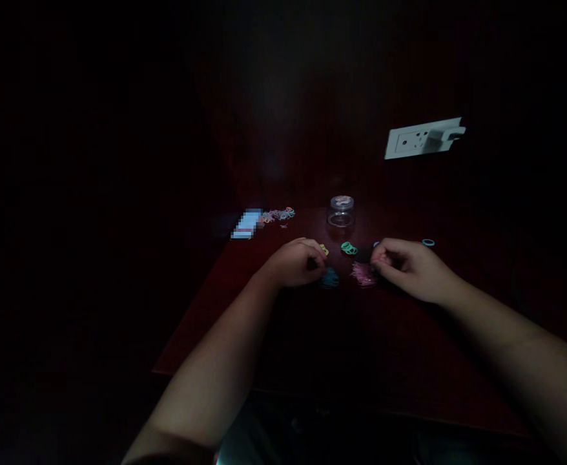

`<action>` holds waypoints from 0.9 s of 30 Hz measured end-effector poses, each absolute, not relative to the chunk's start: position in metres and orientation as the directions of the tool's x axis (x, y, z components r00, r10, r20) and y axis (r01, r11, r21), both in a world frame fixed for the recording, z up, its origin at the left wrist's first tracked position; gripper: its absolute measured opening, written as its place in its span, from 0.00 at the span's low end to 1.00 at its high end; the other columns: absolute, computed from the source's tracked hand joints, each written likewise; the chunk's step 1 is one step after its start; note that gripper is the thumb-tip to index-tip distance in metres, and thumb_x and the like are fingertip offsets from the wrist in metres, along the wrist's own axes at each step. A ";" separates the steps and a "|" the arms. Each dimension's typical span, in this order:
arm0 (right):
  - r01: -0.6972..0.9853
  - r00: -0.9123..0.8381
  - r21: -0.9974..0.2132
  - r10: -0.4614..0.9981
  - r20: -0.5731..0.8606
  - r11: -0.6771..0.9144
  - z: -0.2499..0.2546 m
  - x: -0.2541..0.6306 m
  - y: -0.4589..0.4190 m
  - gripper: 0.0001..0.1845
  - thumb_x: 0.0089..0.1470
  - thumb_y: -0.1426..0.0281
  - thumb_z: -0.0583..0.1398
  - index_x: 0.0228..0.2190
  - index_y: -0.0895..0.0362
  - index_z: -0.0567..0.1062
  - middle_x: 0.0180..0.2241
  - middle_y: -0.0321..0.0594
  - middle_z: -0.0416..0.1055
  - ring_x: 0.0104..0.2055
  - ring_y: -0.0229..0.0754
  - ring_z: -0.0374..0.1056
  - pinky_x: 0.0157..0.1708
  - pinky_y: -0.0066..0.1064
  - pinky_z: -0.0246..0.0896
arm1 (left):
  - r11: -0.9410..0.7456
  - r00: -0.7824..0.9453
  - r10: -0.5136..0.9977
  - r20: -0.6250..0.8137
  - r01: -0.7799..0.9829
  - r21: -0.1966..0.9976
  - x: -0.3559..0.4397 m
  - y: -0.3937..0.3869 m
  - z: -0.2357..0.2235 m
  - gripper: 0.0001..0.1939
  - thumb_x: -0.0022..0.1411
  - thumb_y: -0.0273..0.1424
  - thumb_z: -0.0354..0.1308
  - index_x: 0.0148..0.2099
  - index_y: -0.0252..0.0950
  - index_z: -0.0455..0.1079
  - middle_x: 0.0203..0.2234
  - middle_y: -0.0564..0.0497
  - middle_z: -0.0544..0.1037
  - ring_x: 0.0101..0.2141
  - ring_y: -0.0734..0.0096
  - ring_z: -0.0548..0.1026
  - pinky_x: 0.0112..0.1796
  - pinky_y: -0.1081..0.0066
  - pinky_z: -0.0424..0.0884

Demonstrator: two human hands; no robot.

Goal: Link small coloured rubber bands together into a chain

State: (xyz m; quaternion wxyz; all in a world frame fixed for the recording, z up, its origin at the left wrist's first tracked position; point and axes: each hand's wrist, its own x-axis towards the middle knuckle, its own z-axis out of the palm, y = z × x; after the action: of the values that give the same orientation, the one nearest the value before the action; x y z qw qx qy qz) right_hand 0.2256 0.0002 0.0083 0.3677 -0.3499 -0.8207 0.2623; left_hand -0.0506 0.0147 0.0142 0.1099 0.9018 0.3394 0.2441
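The scene is very dark. My left hand (297, 261) rests on a dark red table (341, 342) with fingers curled, next to a small pile of blue rubber bands (330, 278) and a yellow band (323, 249). My right hand (407, 266) is curled too, its fingertips touching a pile of pink bands (363, 274). Whether either hand pinches a band is too dark to tell. Green bands (348, 247) lie between the hands, slightly farther away. A blue band (427, 243) sits beyond my right hand.
A small clear jar (341, 211) stands behind the hands. A mixed heap of coloured bands (278, 215) lies at the far left beside a blurred pale patch (247, 224). A white wall socket with a plug (423, 138) is at the upper right. The table's left edge runs diagonally.
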 end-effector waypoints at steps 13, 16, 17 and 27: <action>0.388 -0.486 -0.688 0.770 0.412 0.613 0.008 0.225 0.000 0.07 0.54 0.67 0.60 0.27 0.55 0.70 0.22 0.33 0.64 0.24 0.36 0.58 0.24 0.28 0.55 | -0.733 0.654 0.679 0.334 0.575 0.363 -0.050 0.017 0.010 0.02 0.55 0.29 0.64 0.32 0.38 0.77 0.40 0.50 0.80 0.42 0.67 0.76 0.49 0.63 0.70; 0.404 -0.485 -0.679 0.772 0.410 0.614 0.008 0.225 0.000 0.07 0.55 0.67 0.60 0.27 0.56 0.70 0.22 0.33 0.64 0.24 0.36 0.58 0.24 0.28 0.55 | -0.728 0.648 0.685 0.333 0.587 0.354 -0.051 0.018 0.010 0.02 0.56 0.29 0.64 0.32 0.38 0.77 0.40 0.50 0.80 0.42 0.67 0.76 0.49 0.64 0.70; 0.407 -0.486 -0.675 0.772 0.410 0.615 0.009 0.226 0.000 0.07 0.55 0.67 0.60 0.27 0.55 0.71 0.21 0.33 0.64 0.24 0.36 0.58 0.24 0.28 0.55 | -0.730 0.651 0.683 0.332 0.586 0.353 -0.051 0.018 0.010 0.02 0.56 0.29 0.64 0.32 0.38 0.77 0.40 0.50 0.80 0.42 0.67 0.76 0.49 0.64 0.70; 0.403 -0.492 -0.670 0.765 0.415 0.623 0.007 0.226 0.002 0.07 0.54 0.67 0.60 0.26 0.56 0.71 0.21 0.33 0.64 0.24 0.36 0.58 0.24 0.28 0.55 | -0.720 0.610 0.694 0.382 0.585 0.373 -0.052 0.021 0.009 0.05 0.59 0.32 0.61 0.34 0.38 0.78 0.37 0.50 0.80 0.40 0.69 0.77 0.46 0.67 0.72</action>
State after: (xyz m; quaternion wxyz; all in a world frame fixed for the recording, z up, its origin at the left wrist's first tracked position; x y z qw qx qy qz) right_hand 0.2257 0.0020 0.0066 0.3592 -0.3536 -0.8261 0.2519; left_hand -0.0519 0.0213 0.0094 0.1057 0.8911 0.3589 0.2569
